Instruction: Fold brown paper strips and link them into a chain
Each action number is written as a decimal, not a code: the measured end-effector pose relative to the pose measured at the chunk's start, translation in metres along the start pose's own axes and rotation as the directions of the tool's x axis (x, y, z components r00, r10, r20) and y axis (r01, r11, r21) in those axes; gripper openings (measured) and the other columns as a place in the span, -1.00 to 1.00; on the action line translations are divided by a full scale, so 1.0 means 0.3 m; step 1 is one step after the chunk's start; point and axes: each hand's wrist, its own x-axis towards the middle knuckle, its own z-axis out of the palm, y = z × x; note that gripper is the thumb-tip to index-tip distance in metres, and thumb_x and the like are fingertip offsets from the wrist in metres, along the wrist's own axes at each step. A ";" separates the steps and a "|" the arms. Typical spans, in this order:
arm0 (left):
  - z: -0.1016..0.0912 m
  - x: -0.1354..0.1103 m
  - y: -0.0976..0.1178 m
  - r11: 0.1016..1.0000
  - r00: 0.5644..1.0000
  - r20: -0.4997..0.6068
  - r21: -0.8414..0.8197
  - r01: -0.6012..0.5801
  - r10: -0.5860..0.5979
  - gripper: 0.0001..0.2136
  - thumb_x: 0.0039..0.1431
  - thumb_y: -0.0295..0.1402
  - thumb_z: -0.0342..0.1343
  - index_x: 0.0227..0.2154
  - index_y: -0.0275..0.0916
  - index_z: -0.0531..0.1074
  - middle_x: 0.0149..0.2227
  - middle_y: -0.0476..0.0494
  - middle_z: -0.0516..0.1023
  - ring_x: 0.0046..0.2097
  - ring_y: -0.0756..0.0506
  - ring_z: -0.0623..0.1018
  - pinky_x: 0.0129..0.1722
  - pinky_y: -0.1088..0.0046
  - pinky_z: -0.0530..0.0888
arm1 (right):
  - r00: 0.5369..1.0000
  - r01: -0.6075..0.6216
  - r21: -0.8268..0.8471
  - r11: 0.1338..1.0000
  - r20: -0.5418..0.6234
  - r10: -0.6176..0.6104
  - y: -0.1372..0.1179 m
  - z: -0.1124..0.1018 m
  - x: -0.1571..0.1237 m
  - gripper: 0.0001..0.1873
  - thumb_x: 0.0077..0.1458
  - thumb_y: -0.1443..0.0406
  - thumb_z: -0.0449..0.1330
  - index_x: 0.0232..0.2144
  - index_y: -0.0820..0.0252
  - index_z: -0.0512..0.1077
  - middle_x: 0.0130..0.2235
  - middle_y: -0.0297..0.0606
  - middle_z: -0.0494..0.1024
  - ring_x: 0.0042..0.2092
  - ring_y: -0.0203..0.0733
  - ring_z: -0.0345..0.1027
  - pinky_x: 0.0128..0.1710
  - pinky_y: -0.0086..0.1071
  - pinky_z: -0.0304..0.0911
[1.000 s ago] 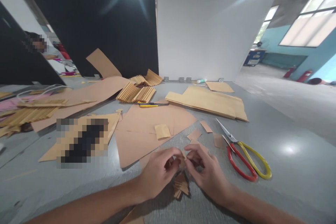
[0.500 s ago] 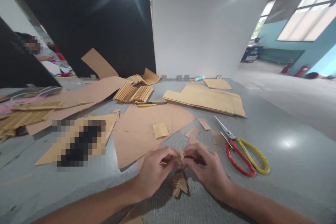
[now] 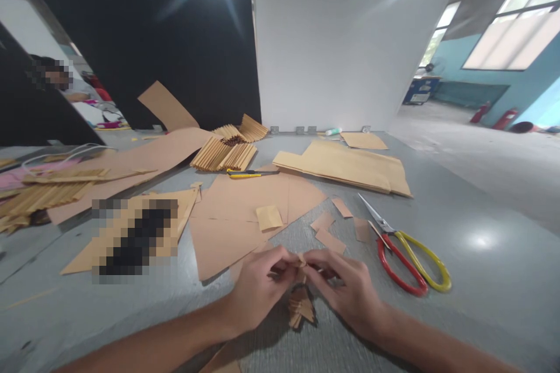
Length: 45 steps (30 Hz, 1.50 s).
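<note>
My left hand (image 3: 263, 280) and my right hand (image 3: 343, 282) meet at the front middle of the table. Between their closed fingertips they pinch a small piece of brown paper (image 3: 301, 260), mostly covered by the fingers. Right below it lies a little cluster of folded brown paper strips (image 3: 301, 308); whether it joins the held piece I cannot tell. Several cut paper pieces (image 3: 330, 241) lie just beyond my right hand. Scissors (image 3: 394, 233) with one red and one yellow handle rest to the right, blades slightly apart.
Large brown paper sheets (image 3: 227, 239) spread beyond my hands, with a yellow utility knife (image 3: 245, 173) at their far edge. Bundles of folded paper strips (image 3: 225, 154) and a flat paper stack (image 3: 345, 166) lie farther back. Black and white panels (image 3: 341, 52) stand behind. A person (image 3: 79, 90) sits far left.
Both hands stay together at the same spot. My right fingers have shifted slightly over the small paper piece, and its tip now shows above the fingertips.
</note>
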 end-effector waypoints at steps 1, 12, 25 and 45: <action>0.000 0.000 -0.001 1.000 1.000 -0.027 0.008 0.000 0.000 -0.95 0.25 -0.42 0.16 -0.34 -0.22 0.49 -0.38 -0.07 0.67 -0.36 -0.06 0.66 -0.36 0.54 0.55 | 0.999 -0.038 0.045 0.998 -0.003 0.038 0.002 0.000 0.002 -0.89 0.27 0.29 0.23 -0.14 0.07 0.46 -0.25 -0.30 0.65 -0.31 -0.22 0.55 -0.26 -0.44 0.44; 0.000 0.000 -0.002 0.987 0.990 -0.032 0.086 -0.134 0.138 -0.92 0.31 -0.41 0.16 -0.25 -0.22 0.56 -0.31 -0.08 0.69 -0.30 -0.03 0.66 -0.32 0.59 0.54 | 0.987 -0.144 0.148 0.978 0.094 0.131 0.005 0.005 0.000 -0.80 0.29 0.32 0.22 -0.05 0.00 0.40 -0.27 -0.42 0.68 -0.28 -0.28 0.59 -0.20 -0.50 0.43; -0.008 0.014 -0.009 0.955 0.967 -0.011 0.159 -0.250 0.255 -0.85 0.30 -0.52 0.13 -0.27 -0.20 0.59 -0.28 -0.04 0.69 -0.25 -0.04 0.65 -0.22 0.53 0.52 | 0.994 -0.111 0.187 0.976 0.020 0.109 0.003 0.000 0.024 -0.90 0.26 0.36 0.21 -0.22 0.13 0.54 -0.40 -0.37 0.65 -0.39 -0.31 0.55 -0.34 -0.53 0.41; -0.017 0.020 -0.019 0.940 0.952 0.012 0.153 -0.304 0.306 -0.86 0.33 -0.46 0.15 -0.21 -0.19 0.62 -0.23 -0.10 0.65 -0.23 -0.02 0.62 -0.22 0.56 0.50 | 0.894 -0.446 0.512 0.734 0.284 0.346 0.039 -0.007 0.055 -0.63 0.25 0.02 0.23 -0.29 0.25 0.43 -0.45 -0.27 0.60 -0.53 -0.23 0.55 -0.67 -0.53 0.37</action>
